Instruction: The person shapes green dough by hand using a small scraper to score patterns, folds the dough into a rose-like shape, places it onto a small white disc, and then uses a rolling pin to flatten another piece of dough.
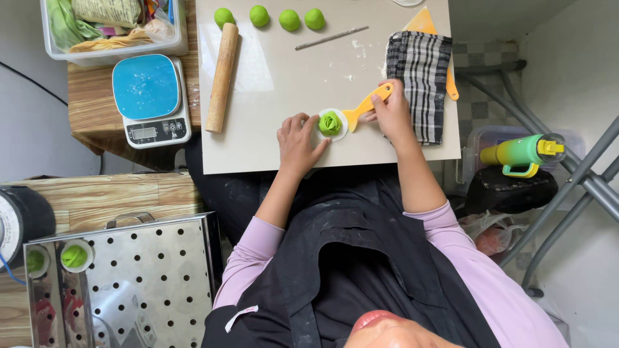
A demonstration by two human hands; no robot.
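A: Where is the piece?

B: The green rose (330, 122) sits on a white disc (333, 125), near the front edge of the pale board (271, 71) on the bench. The left hand (298, 138) lies just left of it, fingers (303, 122) spread and curled, tips at the disc edge. The right hand (392, 111) pinches the handle of an orange scraper (367, 103); its blade end meets the disc from the right.

A: How should this step be done well?

B: In my judgement: keep the blade flat to the board and slide it under the disc, not into the dough. Let the left fingers only steady the rim; pressure on the petals would flatten them.

A: Anything close by to avoid?

B: A checked cloth (422, 84) lies right of the hand, touching the wrist. Farther off are a rolling pin (222, 77), four green balls (289, 19) and a thin stick (331, 37). A blue scale (149, 96) stands left of the board. A perforated tray (148, 283), near left, holds two finished pieces (74, 256).
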